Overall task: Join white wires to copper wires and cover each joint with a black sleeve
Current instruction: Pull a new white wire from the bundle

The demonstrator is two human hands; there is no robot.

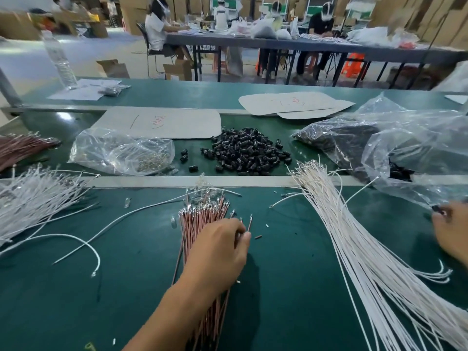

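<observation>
Bare green mat (286,262) lies open between copper wires (202,219) and white wires (359,249).

The right hand (452,234) is cut off by the right edge, and the small dark thing (437,209) that it pinches is too blurred to name. The left hand (217,252) covers the middle of the copper wires (202,216), and its fingertips, curled on one of them, are mostly hidden. The white wires (367,249) run out past the bottom edge.
</observation>
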